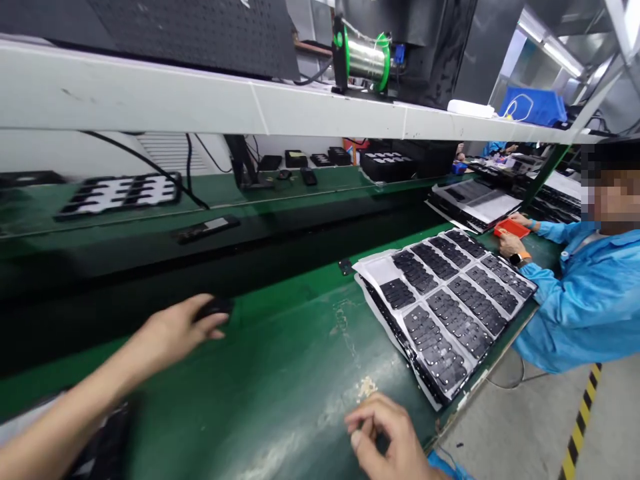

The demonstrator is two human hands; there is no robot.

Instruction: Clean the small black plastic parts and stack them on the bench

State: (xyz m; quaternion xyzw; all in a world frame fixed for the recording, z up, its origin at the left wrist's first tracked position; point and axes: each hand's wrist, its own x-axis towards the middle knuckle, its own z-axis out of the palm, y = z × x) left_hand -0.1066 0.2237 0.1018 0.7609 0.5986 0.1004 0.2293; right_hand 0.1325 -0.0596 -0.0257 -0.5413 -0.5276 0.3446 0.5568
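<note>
A small black part [215, 308], too blurred to identify further, is well left of the pocketed tray [379, 269], above the green bench [280, 380]. The left hand [183, 330] grasps it between thumb and fingers, a pinch that probably leaves most of it uncovered. The right hand [393, 433], near the tray's closest corner, has its fingers curled toward the thumb; whether anything sits inside them cannot be told. Black plates [463, 323] lie in overlapping rows within the tray, its pockets presumably keeping the groups apart. A loose black square [345, 267] rests just beside the tray's left corner. Beyond the tray's right end, a co-worker [590, 287] holds a red box [513, 229]
</note>
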